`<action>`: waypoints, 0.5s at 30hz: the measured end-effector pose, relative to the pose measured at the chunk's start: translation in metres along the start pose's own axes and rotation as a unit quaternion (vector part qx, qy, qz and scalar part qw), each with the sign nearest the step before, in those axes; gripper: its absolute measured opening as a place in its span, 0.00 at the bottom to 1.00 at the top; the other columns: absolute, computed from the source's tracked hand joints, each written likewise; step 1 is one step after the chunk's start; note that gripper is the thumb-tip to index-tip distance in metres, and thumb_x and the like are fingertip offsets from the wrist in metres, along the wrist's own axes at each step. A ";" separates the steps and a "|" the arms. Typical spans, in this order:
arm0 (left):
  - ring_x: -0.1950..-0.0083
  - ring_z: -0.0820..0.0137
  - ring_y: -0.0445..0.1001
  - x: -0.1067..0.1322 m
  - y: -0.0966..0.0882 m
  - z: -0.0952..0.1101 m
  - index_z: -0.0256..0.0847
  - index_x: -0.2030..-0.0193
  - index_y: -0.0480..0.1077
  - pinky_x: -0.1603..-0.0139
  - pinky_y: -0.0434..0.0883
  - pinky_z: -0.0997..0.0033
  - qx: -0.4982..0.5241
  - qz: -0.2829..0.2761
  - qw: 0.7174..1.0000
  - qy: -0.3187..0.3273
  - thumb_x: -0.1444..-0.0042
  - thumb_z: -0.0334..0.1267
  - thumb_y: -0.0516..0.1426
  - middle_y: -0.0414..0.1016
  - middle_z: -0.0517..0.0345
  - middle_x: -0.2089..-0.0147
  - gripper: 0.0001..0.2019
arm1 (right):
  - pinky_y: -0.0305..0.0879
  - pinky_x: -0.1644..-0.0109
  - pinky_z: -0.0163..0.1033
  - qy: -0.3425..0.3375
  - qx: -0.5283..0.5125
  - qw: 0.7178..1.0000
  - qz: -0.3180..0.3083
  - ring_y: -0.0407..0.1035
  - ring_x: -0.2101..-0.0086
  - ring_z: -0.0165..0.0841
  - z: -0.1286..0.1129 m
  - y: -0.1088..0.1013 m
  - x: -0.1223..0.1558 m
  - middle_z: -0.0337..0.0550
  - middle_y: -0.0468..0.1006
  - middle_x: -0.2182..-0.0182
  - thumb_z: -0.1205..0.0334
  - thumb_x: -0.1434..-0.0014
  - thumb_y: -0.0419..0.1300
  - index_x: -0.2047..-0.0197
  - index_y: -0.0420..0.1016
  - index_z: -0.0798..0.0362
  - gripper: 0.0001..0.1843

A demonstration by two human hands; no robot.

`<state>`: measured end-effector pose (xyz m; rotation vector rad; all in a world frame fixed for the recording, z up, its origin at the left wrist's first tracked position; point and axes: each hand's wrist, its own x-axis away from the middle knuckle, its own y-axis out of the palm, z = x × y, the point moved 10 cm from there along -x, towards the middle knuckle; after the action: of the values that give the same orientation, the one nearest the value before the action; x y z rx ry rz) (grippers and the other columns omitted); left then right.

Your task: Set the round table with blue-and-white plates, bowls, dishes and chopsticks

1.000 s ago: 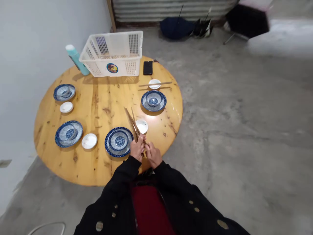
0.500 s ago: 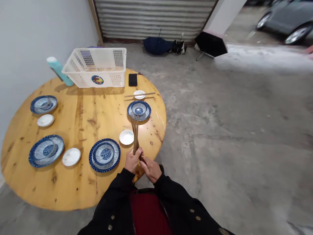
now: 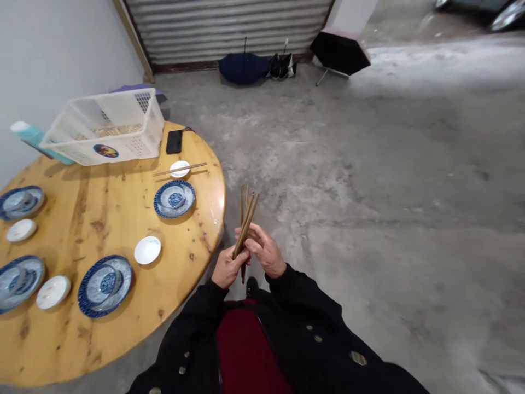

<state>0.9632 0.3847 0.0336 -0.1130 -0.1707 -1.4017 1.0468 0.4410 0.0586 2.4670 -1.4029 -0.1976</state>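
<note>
My left hand point(image 3: 227, 267) is closed around the lower end of a bundle of several brown chopsticks point(image 3: 246, 215), which point up and away from me. My right hand point(image 3: 266, 253) rests against the same bundle, its fingers curled on the sticks. Both hands are off the right edge of the round wooden table point(image 3: 102, 219), over the concrete floor. Nearest to them on the table are a small white dish point(image 3: 147, 249) and a blue patterned plate with a bowl point(image 3: 104, 284). Another blue plate with a bowl point(image 3: 174, 198) sits farther back, behind it a white dish with a pair of chopsticks point(image 3: 180, 169) across it.
A white plastic basket point(image 3: 104, 129), a teal bottle point(image 3: 30, 139) and a black phone point(image 3: 174, 141) stand at the table's far side. More blue plates and white dishes lie at the left. Umbrellas point(image 3: 244, 67) lie by a metal shutter.
The view has swung right, so the table now sits at the left. My hands with the chopsticks moved from over the table edge to over the floor, and the sticks are raised higher.
</note>
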 end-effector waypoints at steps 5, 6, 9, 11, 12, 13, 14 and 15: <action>0.73 0.72 0.65 -0.024 0.050 -0.008 0.37 0.76 0.68 0.71 0.64 0.73 -0.063 -0.031 0.997 -0.043 0.43 0.55 0.58 0.68 0.58 0.76 0.22 | 0.74 0.66 0.38 0.087 -0.102 0.990 0.043 0.76 0.70 0.33 -0.016 -0.039 -0.023 0.39 0.79 0.70 0.47 0.51 0.70 0.53 0.73 0.52 0.26; 0.73 0.71 0.65 -0.027 0.054 -0.010 0.37 0.76 0.69 0.70 0.64 0.73 -0.084 -0.029 0.995 -0.047 0.42 0.52 0.58 0.69 0.57 0.76 0.20 | 0.71 0.71 0.35 0.098 -0.110 0.987 0.058 0.73 0.75 0.30 -0.015 -0.046 -0.025 0.36 0.76 0.75 0.47 0.50 0.70 0.58 0.74 0.53 0.22; 0.68 0.68 0.68 -0.038 0.062 -0.012 0.39 0.77 0.71 0.64 0.66 0.72 -0.146 -0.010 0.989 -0.024 0.43 0.47 0.59 0.71 0.55 0.75 0.16 | 0.60 0.80 0.31 0.110 -0.135 0.978 0.118 0.60 0.84 0.23 -0.007 -0.066 -0.029 0.29 0.64 0.85 0.47 0.49 0.68 0.72 0.70 0.53 0.18; 0.67 0.68 0.69 -0.048 0.072 -0.019 0.40 0.77 0.72 0.63 0.66 0.72 -0.154 -0.015 0.988 -0.022 0.44 0.43 0.59 0.72 0.56 0.73 0.13 | 0.56 0.83 0.30 0.118 -0.141 0.970 0.161 0.53 0.87 0.21 0.000 -0.082 -0.034 0.26 0.58 0.88 0.45 0.48 0.67 0.76 0.66 0.52 0.21; 0.68 0.69 0.69 -0.054 0.078 -0.025 0.40 0.76 0.71 0.63 0.66 0.72 -0.141 -0.025 0.989 -0.032 0.44 0.42 0.58 0.72 0.57 0.73 0.12 | 0.55 0.84 0.30 0.121 -0.136 0.967 0.176 0.51 0.88 0.20 0.003 -0.089 -0.037 0.25 0.56 0.89 0.44 0.48 0.66 0.77 0.66 0.52 0.22; 0.69 0.70 0.69 -0.061 0.085 -0.031 0.40 0.74 0.71 0.64 0.67 0.73 -0.121 -0.039 0.991 -0.047 0.45 0.40 0.58 0.72 0.58 0.73 0.09 | 0.54 0.84 0.30 0.121 -0.130 0.966 0.187 0.50 0.89 0.20 0.004 -0.097 -0.043 0.25 0.55 0.89 0.44 0.47 0.66 0.78 0.65 0.52 0.23; 0.70 0.70 0.69 -0.069 0.093 -0.036 0.40 0.72 0.71 0.64 0.67 0.73 -0.098 -0.056 0.992 -0.062 0.45 0.38 0.57 0.72 0.59 0.73 0.07 | 0.54 0.85 0.30 0.119 -0.124 0.966 0.193 0.49 0.89 0.20 0.004 -0.104 -0.049 0.25 0.55 0.90 0.43 0.48 0.67 0.79 0.65 0.52 0.24; 0.71 0.71 0.70 -0.079 0.100 -0.040 0.40 0.69 0.70 0.65 0.67 0.74 -0.078 -0.071 0.992 -0.075 0.46 0.36 0.56 0.72 0.60 0.73 0.04 | 0.53 0.85 0.30 0.115 -0.121 0.966 0.196 0.49 0.90 0.20 0.003 -0.111 -0.057 0.25 0.55 0.90 0.43 0.48 0.67 0.80 0.64 0.52 0.25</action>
<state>1.0516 0.4703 -0.0179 -0.3430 -0.1971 -1.5481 1.1074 0.5423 0.0188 1.9034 -1.6176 0.0050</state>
